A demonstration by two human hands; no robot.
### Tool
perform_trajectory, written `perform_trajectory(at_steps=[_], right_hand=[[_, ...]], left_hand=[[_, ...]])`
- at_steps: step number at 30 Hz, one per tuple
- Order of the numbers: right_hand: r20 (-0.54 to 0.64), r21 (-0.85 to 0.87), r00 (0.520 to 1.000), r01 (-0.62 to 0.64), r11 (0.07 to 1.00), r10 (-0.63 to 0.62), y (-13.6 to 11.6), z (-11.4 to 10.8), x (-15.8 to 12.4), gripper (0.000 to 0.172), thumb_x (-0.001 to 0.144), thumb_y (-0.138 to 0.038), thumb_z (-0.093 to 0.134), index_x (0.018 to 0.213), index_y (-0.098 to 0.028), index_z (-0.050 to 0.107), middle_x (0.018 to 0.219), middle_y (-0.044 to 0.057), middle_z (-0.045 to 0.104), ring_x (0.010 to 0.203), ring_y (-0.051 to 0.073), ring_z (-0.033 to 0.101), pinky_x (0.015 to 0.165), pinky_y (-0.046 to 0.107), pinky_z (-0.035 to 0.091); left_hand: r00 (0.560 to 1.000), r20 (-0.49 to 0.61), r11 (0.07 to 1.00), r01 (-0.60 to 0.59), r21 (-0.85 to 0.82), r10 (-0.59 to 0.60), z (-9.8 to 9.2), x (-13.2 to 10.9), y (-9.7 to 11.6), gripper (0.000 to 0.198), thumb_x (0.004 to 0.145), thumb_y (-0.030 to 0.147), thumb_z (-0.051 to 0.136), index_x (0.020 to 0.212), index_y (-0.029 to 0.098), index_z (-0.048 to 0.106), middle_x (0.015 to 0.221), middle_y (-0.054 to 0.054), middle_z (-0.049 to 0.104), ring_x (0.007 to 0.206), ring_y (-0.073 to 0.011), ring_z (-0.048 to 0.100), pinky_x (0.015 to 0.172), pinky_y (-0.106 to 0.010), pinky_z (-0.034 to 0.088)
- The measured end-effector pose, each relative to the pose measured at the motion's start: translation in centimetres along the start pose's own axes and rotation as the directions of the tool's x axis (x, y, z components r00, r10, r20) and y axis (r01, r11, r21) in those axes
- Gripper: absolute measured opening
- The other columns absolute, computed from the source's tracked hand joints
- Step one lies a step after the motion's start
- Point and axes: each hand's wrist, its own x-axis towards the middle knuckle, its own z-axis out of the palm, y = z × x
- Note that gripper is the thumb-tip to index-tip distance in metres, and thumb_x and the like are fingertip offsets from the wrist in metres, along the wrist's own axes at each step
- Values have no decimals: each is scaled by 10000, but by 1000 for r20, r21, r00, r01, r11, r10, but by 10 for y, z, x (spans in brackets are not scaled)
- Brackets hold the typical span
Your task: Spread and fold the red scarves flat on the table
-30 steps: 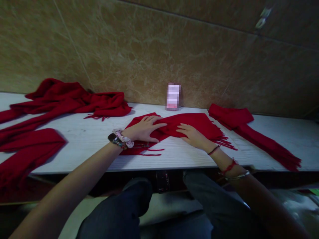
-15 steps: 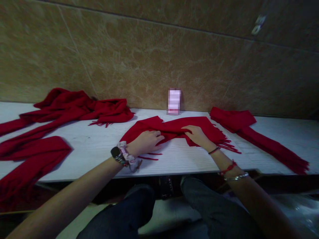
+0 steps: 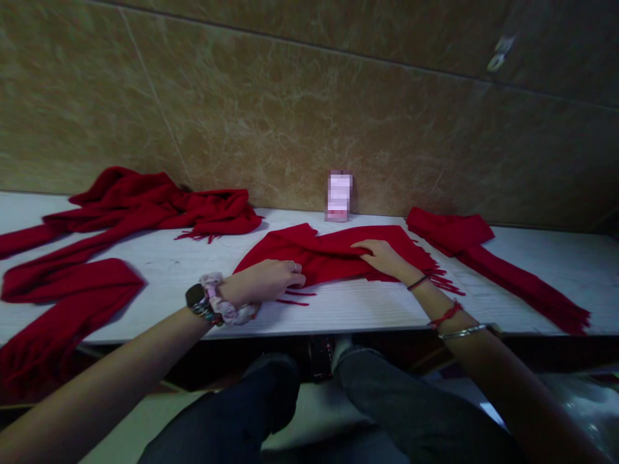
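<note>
A folded red scarf point(image 3: 329, 248) lies on the white tabletop in front of me, its fringe spread to the right and a few strands showing at its lower left edge. My left hand point(image 3: 271, 280) is closed on the scarf's lower left part, fingers curled and fingertips partly hidden. On the right part of the scarf, my right hand point(image 3: 382, 258) has its fingers closed on the cloth near the middle. Watch, scrunchie and bracelets circle my wrists.
Rumpled red scarves point(image 3: 145, 206) lie at the left, with another fringed red length point(image 3: 82, 290) near the front edge. A folded red scarf point(image 3: 483, 248) lies right. A blurred phone-like object point(image 3: 339, 195) leans against the tiled wall point(image 3: 290, 116).
My left hand has moved left and slightly down along the scarf. The middle of the scarf looks flatter, its lower edge drawn down. My right hand has barely moved.
</note>
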Motion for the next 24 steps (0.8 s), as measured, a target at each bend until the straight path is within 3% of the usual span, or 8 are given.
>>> perform_trajectory(at_steps=[4,15,24], right_hand=[[88,0,994,65,998,-65,0,1,-7,376,721,-51,533,1056,-163,661,1115,94,664,1052,219,596,964,407,437],[70,11,991,111,994,-111,2,16,-15,431,674,-14,508,1051,-164,653,1107,94,654,1075,214,564,992,431,401],[89,-20,992,93,995,-91,0,17,-13,453,661,-2,497,1062,-150,646,1124,109,647,1090,219,552,983,433,395]], left_hand=[[1000,-16,999,23,-34,-24,3,-2,2,295,781,75,451,1007,199,593,986,-49,592,870,-163,569,723,-244,428],[998,-63,1000,22,-12,-22,5,2,0,185,829,130,440,913,195,591,919,-36,612,786,-160,582,692,-252,424],[999,-37,1000,19,-14,-19,1,5,0,186,828,110,439,896,192,592,922,-42,618,820,-160,589,713,-244,428]])
